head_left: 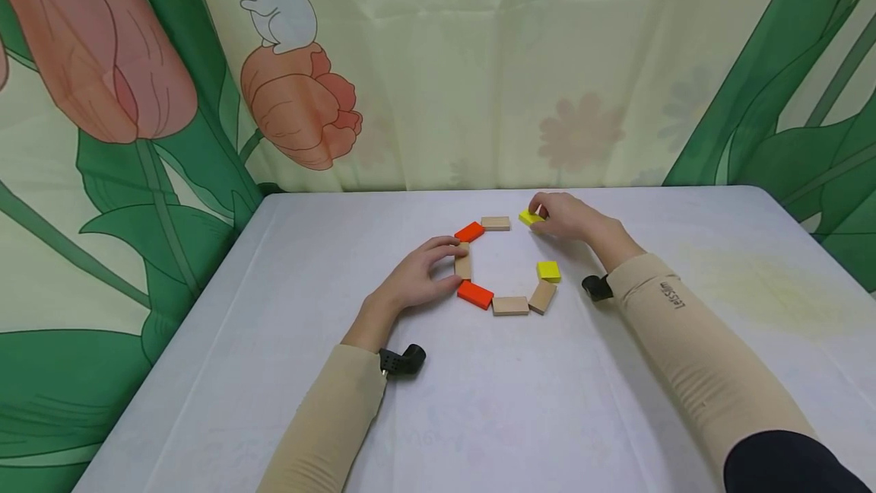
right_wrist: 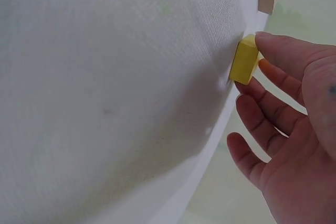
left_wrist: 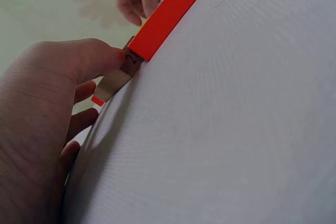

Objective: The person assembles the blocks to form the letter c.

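Note:
Small flat blocks lie in a ring with gaps on the white tabletop. At the ring's left side, my left hand [head_left: 419,274] spans a plain wooden block [head_left: 463,262] with its thumb at the near end and fingers at the far end. A red block [head_left: 475,294] lies beside that thumb, and another red block [head_left: 469,231] touches the far end. My right hand [head_left: 565,217] pinches a yellow block [right_wrist: 245,60] between thumb and fingers at the back of the ring. Between it and the far red block sits a wooden block [head_left: 496,224].
A second yellow block [head_left: 548,271] lies at the ring's right, touching a tilted wooden block [head_left: 543,297]. Another wooden block [head_left: 510,306] forms the near side. Behind the white table [head_left: 479,417] hangs a printed curtain [head_left: 438,82].

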A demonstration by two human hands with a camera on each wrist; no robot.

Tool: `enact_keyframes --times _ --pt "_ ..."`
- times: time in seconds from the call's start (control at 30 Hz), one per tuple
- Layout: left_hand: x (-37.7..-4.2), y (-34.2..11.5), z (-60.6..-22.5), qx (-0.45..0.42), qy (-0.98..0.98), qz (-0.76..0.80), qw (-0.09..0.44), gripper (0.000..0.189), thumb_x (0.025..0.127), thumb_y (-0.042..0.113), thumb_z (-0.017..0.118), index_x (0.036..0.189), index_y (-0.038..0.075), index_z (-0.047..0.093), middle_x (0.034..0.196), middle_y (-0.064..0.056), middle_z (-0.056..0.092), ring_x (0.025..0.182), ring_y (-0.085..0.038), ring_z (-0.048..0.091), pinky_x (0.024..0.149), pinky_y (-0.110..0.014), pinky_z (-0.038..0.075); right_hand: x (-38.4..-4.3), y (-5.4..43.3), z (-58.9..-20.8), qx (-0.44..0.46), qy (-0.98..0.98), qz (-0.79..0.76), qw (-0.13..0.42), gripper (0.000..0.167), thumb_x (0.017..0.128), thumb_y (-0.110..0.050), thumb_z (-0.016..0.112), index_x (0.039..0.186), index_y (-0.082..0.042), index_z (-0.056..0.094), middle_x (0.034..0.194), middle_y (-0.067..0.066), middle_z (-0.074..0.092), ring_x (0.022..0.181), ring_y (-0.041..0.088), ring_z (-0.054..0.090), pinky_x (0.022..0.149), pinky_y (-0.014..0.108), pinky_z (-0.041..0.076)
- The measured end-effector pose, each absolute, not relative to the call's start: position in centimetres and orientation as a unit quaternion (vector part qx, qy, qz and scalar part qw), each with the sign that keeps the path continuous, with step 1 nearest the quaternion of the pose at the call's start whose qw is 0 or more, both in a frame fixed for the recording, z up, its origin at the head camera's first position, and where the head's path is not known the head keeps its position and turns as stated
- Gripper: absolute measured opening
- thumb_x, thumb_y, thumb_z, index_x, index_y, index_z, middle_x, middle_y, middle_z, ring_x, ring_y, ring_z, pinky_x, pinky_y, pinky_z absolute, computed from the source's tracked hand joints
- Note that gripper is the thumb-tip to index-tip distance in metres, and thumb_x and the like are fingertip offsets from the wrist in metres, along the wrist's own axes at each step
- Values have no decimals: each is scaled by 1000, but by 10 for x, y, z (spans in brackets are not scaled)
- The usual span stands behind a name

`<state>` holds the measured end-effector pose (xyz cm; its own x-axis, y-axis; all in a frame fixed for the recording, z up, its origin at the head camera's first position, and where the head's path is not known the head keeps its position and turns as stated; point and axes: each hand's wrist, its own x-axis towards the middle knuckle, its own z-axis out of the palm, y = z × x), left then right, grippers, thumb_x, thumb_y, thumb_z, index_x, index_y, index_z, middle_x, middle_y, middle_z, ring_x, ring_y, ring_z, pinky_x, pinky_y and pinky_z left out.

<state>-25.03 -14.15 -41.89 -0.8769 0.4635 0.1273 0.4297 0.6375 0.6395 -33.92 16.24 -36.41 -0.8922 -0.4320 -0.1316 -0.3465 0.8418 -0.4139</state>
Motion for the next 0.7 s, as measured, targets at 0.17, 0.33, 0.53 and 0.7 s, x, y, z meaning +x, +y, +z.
enact_keyframes --times 0.17,0.33,0.53,0.7 --pt "-250 -142 -419 250 904 346 21 46 93 28 69 138 23 63 151 3 45 140 -19 40 113 -45 35 -338 163 -364 -208 952 -198 109 33 96 -9 66 123 5 56 102 19 59 86 30 54 78 41 46" --pt "-250 -142 -419 254 902 349 18 47 92 28 69 138 22 63 150 2 46 139 -19 40 113 -45 35 -336 163 -363 -210 952 -197 109 32 96 -9 65 123 5 55 102 20 59 85 30 54 78 41 46" --pt "-250 -141 -418 253 902 349 18 46 93 28 68 138 21 63 151 2 45 139 -19 40 113 -45 35 -336 162 -364 -210 952 -195 108 31 96 -8 65 124 4 56 101 19 59 85 30 54 78 41 46" --pt "-249 -141 -417 253 901 350 18 47 92 27 69 138 21 64 151 2 46 139 -20 40 113 -46 35 -334 163 -363 -214 951 -196 110 31 96 -8 65 123 4 55 100 18 59 85 30 53 78 41 46"
